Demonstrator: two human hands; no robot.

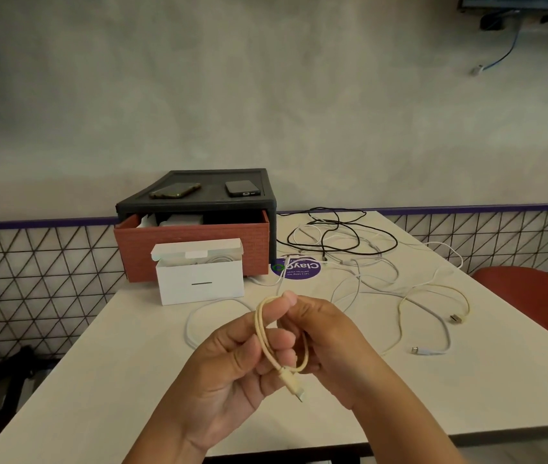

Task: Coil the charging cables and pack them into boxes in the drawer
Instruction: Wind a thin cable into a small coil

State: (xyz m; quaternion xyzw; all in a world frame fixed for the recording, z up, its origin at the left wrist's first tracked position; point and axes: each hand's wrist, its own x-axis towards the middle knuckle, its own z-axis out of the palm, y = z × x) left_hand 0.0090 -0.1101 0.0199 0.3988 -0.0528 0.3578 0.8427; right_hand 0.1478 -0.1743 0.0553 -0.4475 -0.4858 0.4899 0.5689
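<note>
Two hands meet above the white table (pixel 98 363). The left hand (pixel 232 360) grips a small loop of cream charging cable (pixel 262 333), and the right hand (pixel 333 339) pinches its top, likely to shape the coil. An open white box (pixel 199 286) waits before the open drawer (pixel 192 244).

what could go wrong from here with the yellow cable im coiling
The free length of the yellow cable lies among the white cables; pulling it in may snag or drag them.
Only the left hand and right hand pinch the loops, and the connector dangles free, so the coil may spring open if either lets go.
The white box already holds a cable; fit may be tight.
</note>
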